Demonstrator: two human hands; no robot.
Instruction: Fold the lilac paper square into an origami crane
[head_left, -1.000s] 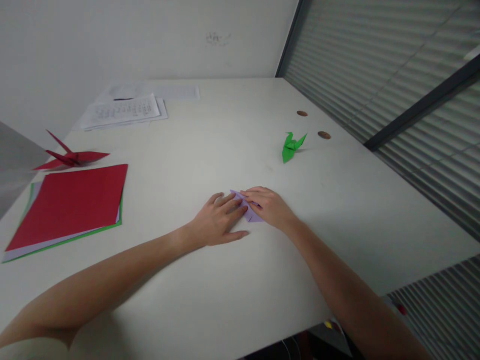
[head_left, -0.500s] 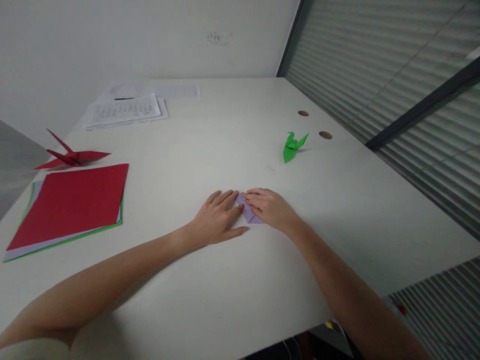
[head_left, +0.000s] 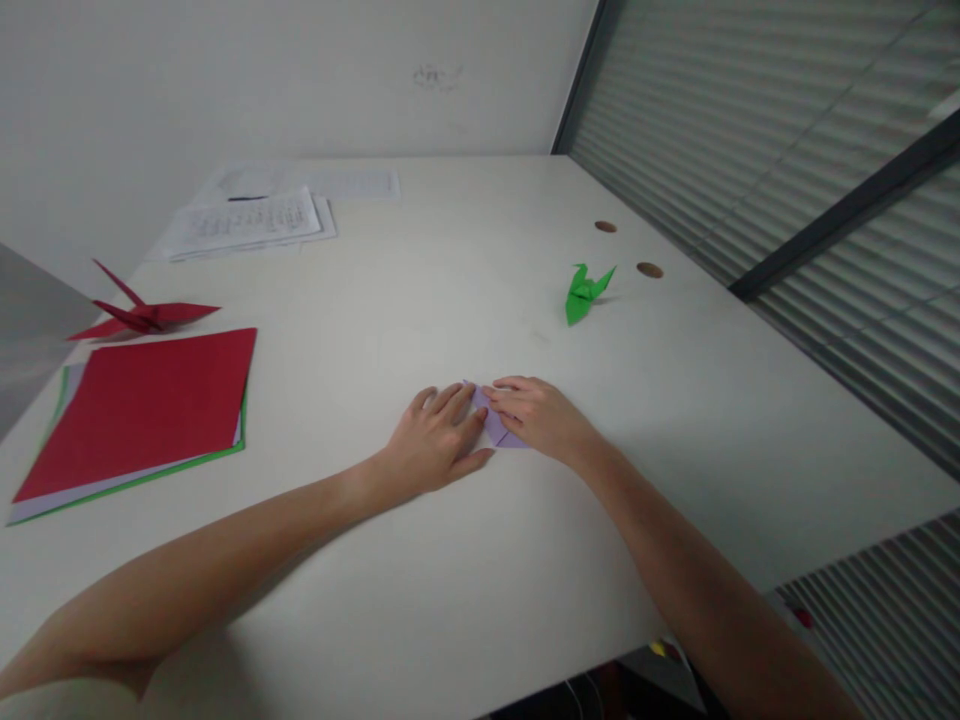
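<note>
A small folded piece of purple origami paper (head_left: 495,428) lies on the white table, creased into angled flaps. My left hand (head_left: 433,440) rests palm down at its left side, fingers spread, with the fingertips on the paper's left edge and the thumb stretched out below. From the right, my right hand (head_left: 541,418) lies over the paper with its fingers extended flat on it, covering much of its right half. Both hands are open and press on the paper rather than grasp it.
At the left lies a stack of red, purple and green paper sheets (head_left: 150,410), with a red paper crane (head_left: 146,318) behind it. A small green paper crane (head_left: 583,296) stands right of centre. Written sheets (head_left: 247,222) lie far left. Two round holes pierce the table near the blinds.
My left fingers have shifted slightly on the paper, and its far tip now shows beyond them. The right hand stays almost still.
</note>
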